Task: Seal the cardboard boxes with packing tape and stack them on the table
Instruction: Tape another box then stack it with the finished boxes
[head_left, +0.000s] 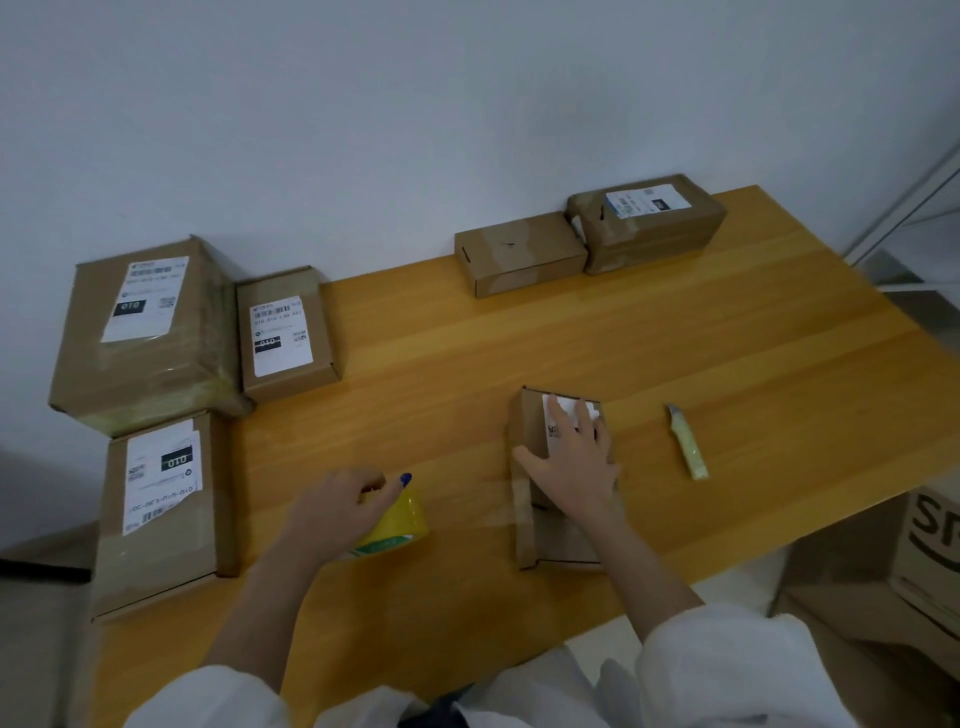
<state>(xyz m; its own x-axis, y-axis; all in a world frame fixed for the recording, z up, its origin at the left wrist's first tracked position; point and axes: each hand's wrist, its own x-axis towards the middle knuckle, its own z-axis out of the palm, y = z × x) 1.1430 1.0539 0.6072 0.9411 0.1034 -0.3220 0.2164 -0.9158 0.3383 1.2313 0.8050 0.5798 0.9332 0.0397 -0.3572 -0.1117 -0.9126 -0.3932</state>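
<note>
A small cardboard box (525, 525) with a white label lies near the front middle of the wooden table (675, 343). My right hand (569, 457) rests flat on its top, fingers spread and thumb on the left side. A yellow roll of packing tape (402, 525) sits to the left of that box, and my left hand (340, 512) grips it from above with curled fingers. A yellow-handled box cutter (688, 441) lies to the right of the box.
Three labelled boxes sit at the table's left: a large one (145, 332), a smaller one (285, 332) beside it, and one (161, 509) at the front left. Two more boxes (519, 254) (644, 223) stand by the back wall. A printed carton (930, 551) stands on the floor at right.
</note>
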